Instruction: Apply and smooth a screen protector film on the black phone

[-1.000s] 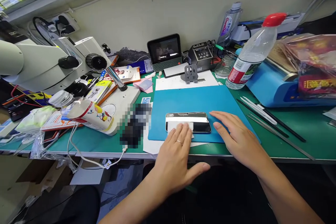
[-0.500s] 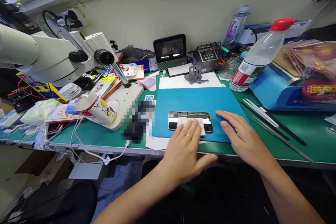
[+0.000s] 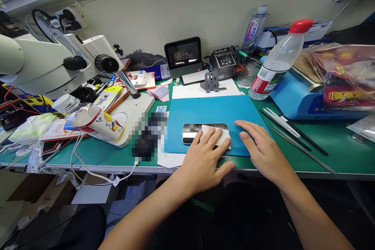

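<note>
A smartphone (image 3: 189, 134) with a dark, shiny face lies flat on the blue mat (image 3: 193, 109). Over its right part rests a white wipe (image 3: 224, 134), which hides that side of the phone. My left hand (image 3: 206, 158), with a ring on one finger, presses the wipe down with its fingers stretched out and its thumb apart. To the right of the phone, my right hand (image 3: 260, 150) hovers or rests near the mat. Its fingers are extended, the thumb is separate, and it holds nothing.
Tweezers (image 3: 303, 150) and slim tools lie right of the mat. A red-capped bottle (image 3: 275, 62) stands behind them by a blue machine (image 3: 299, 95). On the left are a microscope (image 3: 43, 62) and a juice bottle (image 3: 93, 121). A small screen (image 3: 184, 52) stands at the back.
The wipe under my left hand has slid right across the phone, uncovering more of its left part. My right hand stays beside the phone. The view has shifted slightly.
</note>
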Available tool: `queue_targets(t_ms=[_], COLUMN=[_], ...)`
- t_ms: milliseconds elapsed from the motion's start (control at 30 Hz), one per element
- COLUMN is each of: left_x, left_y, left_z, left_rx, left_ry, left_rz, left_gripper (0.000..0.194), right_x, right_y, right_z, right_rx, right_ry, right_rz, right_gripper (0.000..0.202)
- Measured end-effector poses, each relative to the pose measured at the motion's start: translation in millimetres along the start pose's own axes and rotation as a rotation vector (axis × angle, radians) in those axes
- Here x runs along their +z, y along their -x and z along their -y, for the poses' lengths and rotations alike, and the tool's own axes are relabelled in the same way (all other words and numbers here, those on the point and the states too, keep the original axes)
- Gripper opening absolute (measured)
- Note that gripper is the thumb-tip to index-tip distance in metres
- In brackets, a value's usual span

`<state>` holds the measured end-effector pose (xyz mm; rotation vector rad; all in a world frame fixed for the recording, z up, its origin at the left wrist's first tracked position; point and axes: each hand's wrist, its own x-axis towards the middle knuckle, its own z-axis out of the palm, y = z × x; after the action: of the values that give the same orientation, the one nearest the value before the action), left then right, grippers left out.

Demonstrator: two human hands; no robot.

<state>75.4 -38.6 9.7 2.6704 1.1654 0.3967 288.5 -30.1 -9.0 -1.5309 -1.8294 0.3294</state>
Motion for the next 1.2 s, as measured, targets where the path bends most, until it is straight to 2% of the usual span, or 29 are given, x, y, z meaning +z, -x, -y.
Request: queue_targets(t_ms=[167,400,533,700,933,1200], left_x=[-6.5,-0.3,-3.9,-10.6,-6.3,-5.9], left_y=[10.6,-1.8,6.5,17.0,1.3,9.6], left_z=[8.4,-4.2,-0.4,12.7,4.2,8.3], left_rx=[-0.004,0.067,0.104,0.043,0.042,0.024], left_ry=[-0.046,-0.062,-0.046,-0.057,-0.063,-0.085], left_rz=[0.015,0.016,0.066,0.088,0.043,0.046], left_gripper=[0.05,0.051,0.054,0.056,0.05,0.047], right_x=[0.2,0.7,-0.7,-0.9,-1.2,1.5], right_y=[0.8,0.3,0.7,0.9,0.8,1.0], right_z=[2.6,3.8,1.7,5.9,7.5,8.0], right_rx=[0.033,0.037,0.022,0.053,0.053,-0.001], right_ry=[-0.008,0.007,0.0,0.0,0.01,0.104], right_rz=[0.008,0.002,0.002,0.006,0.029,0.067], right_gripper=[0.045,0.046,0.046,0.047,0.049,0.044])
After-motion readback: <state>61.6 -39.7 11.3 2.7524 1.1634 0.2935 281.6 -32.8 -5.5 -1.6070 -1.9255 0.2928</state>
